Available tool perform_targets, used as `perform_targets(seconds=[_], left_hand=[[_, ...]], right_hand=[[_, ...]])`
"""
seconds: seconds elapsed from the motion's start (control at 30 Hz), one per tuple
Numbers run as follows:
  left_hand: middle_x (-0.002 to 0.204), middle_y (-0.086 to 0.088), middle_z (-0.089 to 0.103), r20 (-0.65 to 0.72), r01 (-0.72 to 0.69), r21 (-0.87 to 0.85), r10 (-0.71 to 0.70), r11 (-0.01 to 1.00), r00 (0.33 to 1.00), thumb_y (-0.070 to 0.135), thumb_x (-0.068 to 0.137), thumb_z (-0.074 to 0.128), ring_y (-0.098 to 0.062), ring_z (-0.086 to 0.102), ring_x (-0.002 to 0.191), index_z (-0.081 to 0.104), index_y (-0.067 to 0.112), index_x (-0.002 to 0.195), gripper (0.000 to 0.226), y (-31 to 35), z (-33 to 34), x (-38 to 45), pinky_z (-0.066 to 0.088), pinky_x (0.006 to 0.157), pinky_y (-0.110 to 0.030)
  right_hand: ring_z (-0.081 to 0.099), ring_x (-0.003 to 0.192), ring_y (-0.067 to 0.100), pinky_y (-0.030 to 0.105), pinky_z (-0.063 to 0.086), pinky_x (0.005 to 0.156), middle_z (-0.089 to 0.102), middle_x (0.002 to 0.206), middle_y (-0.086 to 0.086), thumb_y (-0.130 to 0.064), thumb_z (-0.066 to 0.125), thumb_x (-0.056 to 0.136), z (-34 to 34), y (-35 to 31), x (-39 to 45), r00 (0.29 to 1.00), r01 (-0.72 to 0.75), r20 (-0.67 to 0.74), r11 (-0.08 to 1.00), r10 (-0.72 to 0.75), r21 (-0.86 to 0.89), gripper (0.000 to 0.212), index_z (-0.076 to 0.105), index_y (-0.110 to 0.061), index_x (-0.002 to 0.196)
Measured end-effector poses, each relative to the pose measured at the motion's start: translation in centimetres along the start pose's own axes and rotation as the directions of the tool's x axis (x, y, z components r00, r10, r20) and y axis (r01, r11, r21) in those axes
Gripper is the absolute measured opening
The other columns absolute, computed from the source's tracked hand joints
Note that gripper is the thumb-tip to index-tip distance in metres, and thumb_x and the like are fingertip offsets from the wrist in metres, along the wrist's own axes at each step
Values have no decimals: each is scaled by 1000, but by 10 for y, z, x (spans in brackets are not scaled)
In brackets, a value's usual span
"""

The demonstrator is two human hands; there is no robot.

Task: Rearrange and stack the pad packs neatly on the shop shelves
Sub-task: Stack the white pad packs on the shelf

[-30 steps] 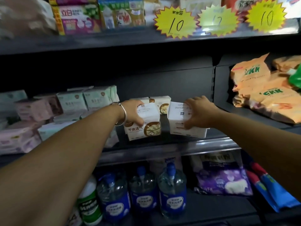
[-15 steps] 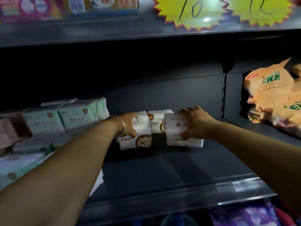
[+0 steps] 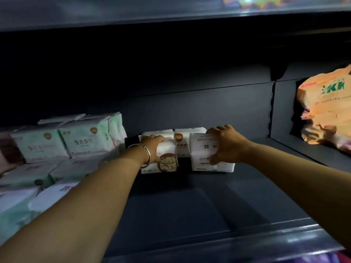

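Observation:
Deep on the dark shelf (image 3: 190,202) stand white pad packs. My left hand (image 3: 154,147), a metal bangle on its wrist, grips the white pack with a brown cat face (image 3: 168,164). My right hand (image 3: 226,146) grips a plain white pack (image 3: 201,149) printed upside down, its fingers curled over the top and front. Behind and between these two a third white pack (image 3: 182,141) with a brown round logo stands against the back panel. Pale green pad packs (image 3: 83,137) are stacked to the left.
More green and white packs (image 3: 24,192) lie in a loose heap at the left front. Orange packs (image 3: 330,114) fill the neighbouring bay at right, past an upright divider (image 3: 272,109). The shelf's front lip (image 3: 228,242) runs across the bottom, and an upper shelf edge (image 3: 171,14) hangs overhead.
Both hands have pushed their packs deeper toward the back of the shelf. The camera has moved closer and lower, so the lower shelf with bottles has left the view.

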State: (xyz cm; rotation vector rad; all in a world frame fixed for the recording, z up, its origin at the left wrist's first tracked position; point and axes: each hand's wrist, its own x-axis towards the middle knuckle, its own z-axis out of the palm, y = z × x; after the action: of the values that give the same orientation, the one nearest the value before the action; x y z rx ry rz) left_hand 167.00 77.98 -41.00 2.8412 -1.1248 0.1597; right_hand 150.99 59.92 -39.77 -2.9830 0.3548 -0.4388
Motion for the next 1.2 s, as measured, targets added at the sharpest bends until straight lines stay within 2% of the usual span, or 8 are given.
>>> perform_targets(seconds=[0.2,0.33,0.4,0.5,0.57,0.8,1.03,1.2], left_hand=[[154,0,18,-109,-20,124,33,992,993,19,87,59,-22,10,143,30,29,144,64,12,-4,-15,16,113,-40],[105,-5,60,-358,-108,-391,-42,914,933,29,96,48,-24,56,103,61,15,102,21,51,-24,-38,41,83,-25],[83,-4,61,-104,92,-708,-232,700,967,51,96,36,-26,61,82,57,17,82,42,73,-33,-52,48,70,-28],[96,-13,67,376,390,-920,-192,40,906,68,84,42,-33,66,75,62,13,99,60,89,-40,-65,57,57,-43],[101,-13,68,415,405,-909,-125,-103,901,60,83,54,-31,66,83,64,14,103,51,90,-39,-68,54,62,-45],[113,-15,66,213,210,-977,-158,-33,964,9,78,63,-33,63,104,61,6,111,33,77,-32,-91,49,90,-55],[109,-15,61,116,103,-987,-106,-121,988,-15,76,50,-32,59,100,58,13,113,47,84,-26,-93,51,81,-43],[120,-17,53,158,157,-987,25,28,987,-20,77,46,-33,54,109,53,15,124,60,80,-24,-91,48,88,-43]], right_hand=[[36,124,23,34,39,102,46,131,4,-32,83,65,-3,0,-6,999,-25,-33,987,30,160,88,38,-13,138],[34,122,20,33,36,104,43,132,2,-31,81,67,-8,-1,-24,988,50,-154,976,-17,210,87,36,-14,138],[35,118,21,38,37,102,43,129,3,-32,80,66,-9,-6,-37,961,144,-263,970,-90,196,83,39,-13,135],[43,111,31,49,44,91,48,124,10,-31,81,63,-6,-15,-54,878,277,-406,961,-252,2,78,47,-7,129],[45,113,37,53,46,90,47,130,15,-32,81,63,-3,-14,-64,853,311,-413,946,-319,-89,80,47,-5,130],[25,141,20,33,29,113,22,154,1,-30,83,67,-6,9,-95,987,109,-156,846,-31,522,105,18,-22,149],[67,88,19,33,59,71,54,117,-3,-9,76,75,-13,0,-89,989,-145,138,393,46,908,104,9,-35,149],[70,80,25,43,59,73,63,100,6,1,79,67,-2,-3,-74,985,-167,148,276,88,946,113,9,-34,150]])
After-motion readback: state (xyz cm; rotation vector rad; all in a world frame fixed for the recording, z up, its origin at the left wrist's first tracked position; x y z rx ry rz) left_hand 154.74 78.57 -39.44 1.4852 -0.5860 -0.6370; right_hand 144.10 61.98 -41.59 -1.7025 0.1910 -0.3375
